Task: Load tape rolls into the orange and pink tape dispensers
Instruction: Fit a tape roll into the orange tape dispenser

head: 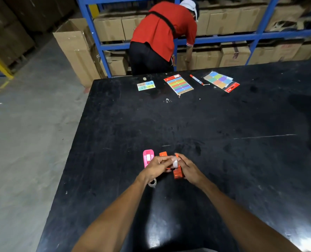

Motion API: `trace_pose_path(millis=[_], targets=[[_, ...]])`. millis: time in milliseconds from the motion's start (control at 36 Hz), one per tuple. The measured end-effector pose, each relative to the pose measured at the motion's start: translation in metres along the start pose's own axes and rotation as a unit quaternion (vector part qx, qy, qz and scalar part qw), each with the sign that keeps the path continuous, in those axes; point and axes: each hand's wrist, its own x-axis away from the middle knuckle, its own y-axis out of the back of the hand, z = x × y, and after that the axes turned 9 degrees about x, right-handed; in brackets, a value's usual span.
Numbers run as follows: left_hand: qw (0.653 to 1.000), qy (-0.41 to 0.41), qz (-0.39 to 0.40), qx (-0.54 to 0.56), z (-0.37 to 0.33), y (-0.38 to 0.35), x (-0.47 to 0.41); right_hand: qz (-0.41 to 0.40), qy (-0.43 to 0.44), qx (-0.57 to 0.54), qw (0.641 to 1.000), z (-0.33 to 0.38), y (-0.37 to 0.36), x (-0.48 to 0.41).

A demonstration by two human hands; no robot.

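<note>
The pink tape dispenser (148, 158) lies on the black table (223, 160), with a white tape roll showing inside it. Just right of it, my left hand (157, 167) and my right hand (188, 169) meet over the orange tape dispenser (178, 172). Between the fingertips of both hands is a small whitish tape roll (175, 163), held at the orange dispenser's top. A separate orange piece (163, 154) sits behind my left hand. Another clear tape roll (152, 183) lies on the table under my left wrist.
At the table's far edge lie a small coloured card (146, 85), a pack of coloured strips (178, 84), a red marker (196, 79) and a pack of coloured squares (222, 81). A person in a red shirt (162, 33) bends at blue shelving with cardboard boxes (229, 55).
</note>
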Motion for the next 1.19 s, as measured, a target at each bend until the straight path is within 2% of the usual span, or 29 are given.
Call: trace_pose_path(millis=[250, 389, 639, 778, 1000, 1083, 1194], targets=[[0.996, 0.003, -0.071, 0.047, 0.001, -0.006, -0.015, 0.003, 0.013, -0.009, 1.000, 0.004, 0.001, -0.002], [0.997, -0.004, -0.068, 0.033, 0.002, -0.006, -0.017, -0.006, 0.017, -0.012, 1.000, -0.001, -0.002, -0.006], [0.991, -0.056, -0.122, -0.028, 0.005, -0.005, -0.018, 0.015, 0.011, -0.065, 0.998, 0.004, -0.007, -0.010], [0.990, -0.042, -0.122, -0.052, -0.001, -0.002, -0.021, 0.017, 0.012, -0.049, 0.999, 0.006, -0.005, -0.013], [0.991, -0.003, -0.129, -0.031, -0.010, -0.004, -0.024, 0.017, 0.010, -0.060, 0.998, 0.006, 0.000, -0.020], [0.986, 0.018, -0.165, -0.023, -0.015, -0.004, -0.027, 0.008, 0.013, -0.052, 0.999, 0.002, 0.002, -0.023], [0.966, 0.006, -0.254, -0.039, -0.012, 0.002, -0.039, 0.005, 0.006, -0.051, 0.999, -0.005, 0.010, -0.031]])
